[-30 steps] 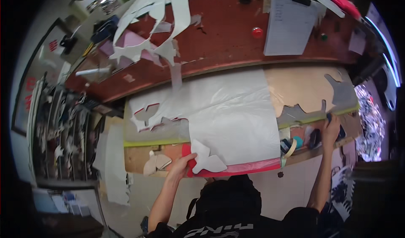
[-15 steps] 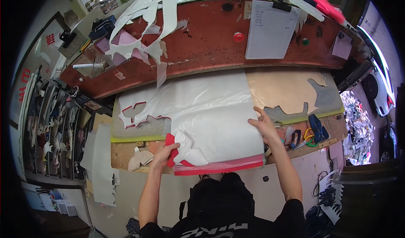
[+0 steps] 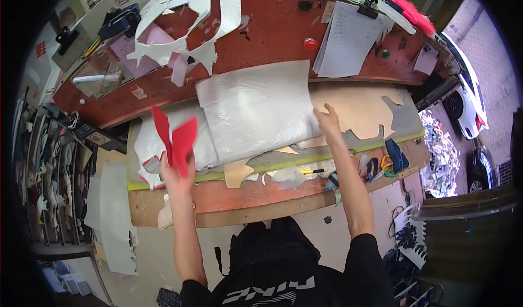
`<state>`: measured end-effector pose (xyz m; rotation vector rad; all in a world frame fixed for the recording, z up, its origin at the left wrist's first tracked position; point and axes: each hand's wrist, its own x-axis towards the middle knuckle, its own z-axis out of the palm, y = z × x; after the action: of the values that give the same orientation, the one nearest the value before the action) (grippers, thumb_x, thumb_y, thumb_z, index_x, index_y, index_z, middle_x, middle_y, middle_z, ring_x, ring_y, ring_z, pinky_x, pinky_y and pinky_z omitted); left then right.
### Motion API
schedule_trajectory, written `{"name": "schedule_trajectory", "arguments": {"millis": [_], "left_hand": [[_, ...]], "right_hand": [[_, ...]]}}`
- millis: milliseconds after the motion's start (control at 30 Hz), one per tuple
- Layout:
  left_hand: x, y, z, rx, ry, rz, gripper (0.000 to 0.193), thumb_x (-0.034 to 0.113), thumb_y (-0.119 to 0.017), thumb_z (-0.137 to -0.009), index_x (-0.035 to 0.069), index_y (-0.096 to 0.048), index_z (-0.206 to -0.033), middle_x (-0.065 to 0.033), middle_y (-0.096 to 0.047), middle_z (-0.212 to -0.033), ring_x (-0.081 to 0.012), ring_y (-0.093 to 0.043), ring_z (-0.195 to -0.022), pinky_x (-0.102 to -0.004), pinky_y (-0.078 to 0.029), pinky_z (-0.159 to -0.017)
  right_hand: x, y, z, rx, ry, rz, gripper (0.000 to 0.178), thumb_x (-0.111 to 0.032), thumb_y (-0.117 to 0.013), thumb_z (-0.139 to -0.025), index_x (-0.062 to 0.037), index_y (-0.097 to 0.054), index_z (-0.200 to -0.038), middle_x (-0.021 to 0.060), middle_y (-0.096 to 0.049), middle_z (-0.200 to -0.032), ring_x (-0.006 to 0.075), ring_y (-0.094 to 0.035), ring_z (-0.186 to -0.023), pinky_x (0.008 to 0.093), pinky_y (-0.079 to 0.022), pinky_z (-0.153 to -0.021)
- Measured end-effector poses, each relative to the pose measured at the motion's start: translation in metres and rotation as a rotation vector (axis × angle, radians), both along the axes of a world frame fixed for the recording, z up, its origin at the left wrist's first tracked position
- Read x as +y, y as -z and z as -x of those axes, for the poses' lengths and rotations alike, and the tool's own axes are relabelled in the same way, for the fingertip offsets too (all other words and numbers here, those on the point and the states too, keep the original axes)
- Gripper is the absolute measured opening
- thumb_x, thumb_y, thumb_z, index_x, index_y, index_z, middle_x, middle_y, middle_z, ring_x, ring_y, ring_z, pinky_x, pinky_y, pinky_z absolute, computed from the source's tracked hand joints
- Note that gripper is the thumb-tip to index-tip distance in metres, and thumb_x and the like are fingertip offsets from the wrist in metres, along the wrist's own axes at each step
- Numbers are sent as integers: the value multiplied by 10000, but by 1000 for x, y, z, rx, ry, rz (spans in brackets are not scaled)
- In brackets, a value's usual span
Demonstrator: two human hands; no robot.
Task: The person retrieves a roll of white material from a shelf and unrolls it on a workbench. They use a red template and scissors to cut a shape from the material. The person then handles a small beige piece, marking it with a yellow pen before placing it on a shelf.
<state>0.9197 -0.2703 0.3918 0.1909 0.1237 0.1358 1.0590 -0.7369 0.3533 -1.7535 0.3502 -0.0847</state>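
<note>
Some red cut material point(image 3: 183, 139), gripped in left hand point(image 3: 177, 179); right hand point(image 3: 329, 125) at white sheet point(image 3: 261, 111), grip unclear

Cut piece point(image 3: 184, 135) is solid red, top sheet point(image 3: 261, 108) milky white, sheet at right point(image 3: 354, 108) tan, pad point(image 3: 406, 120) grey with yellow-green edge, beam point(image 3: 267, 29) brick red with dark scuffs, pen point(image 3: 313, 171) yellow and black, T-shirt point(image 3: 348, 277) black.

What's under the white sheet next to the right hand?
Tan pieces show along its lower edge. What lies beneath the middle of the white sheet is covered and can't be seen.
</note>
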Motion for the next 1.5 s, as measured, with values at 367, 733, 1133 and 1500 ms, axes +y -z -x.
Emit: {"name": "schedule_trajectory", "arguments": {"millis": [367,733,1133,1500], "left_hand": [[-40,68,99,520,2,-207,365,167,-588,-949,19,-558,-1281,-96,-664,-1219,-239,-634,-1126,-424,-494,-1019],[-94,68,120,514,287,-1176,411,50,-672,-868,-14,-576,-1263,-124,-664,-1157,-215,-628,-1092,-358,-496,-944],[-92,10,25,376,-122,-178,533,154,-594,-942,-41,-410,-1403,-191,-529,-1365,-354,-518,-1257,-489,-383,-1124],[9,-122,246,170,-691,-616,557,19,-568,-890,-24,-410,-1422,-180,-531,-1383,-313,-516,-1288,-474,-410,-1104]], "right_hand": [[-17,19,19,397,-151,8,644,-296,-806,-755,102,-599,-1217,183,-694,-1054,223,-685,-903,379,-556,-592],[27,-66,54,161,-390,-543,553,-16,-626,-840,33,-456,-1364,162,-632,-1199,228,-624,-1102,377,-505,-953],[9,-145,154,-12,-452,-677,652,73,-585,-788,31,-390,-1409,153,-584,-1274,262,-604,-1162,380,-491,-1004],[168,-105,230,143,-588,-703,712,22,-623,-764,33,-373,-1431,193,-571,-1317,312,-617,-1143,418,-498,-1009]]}}
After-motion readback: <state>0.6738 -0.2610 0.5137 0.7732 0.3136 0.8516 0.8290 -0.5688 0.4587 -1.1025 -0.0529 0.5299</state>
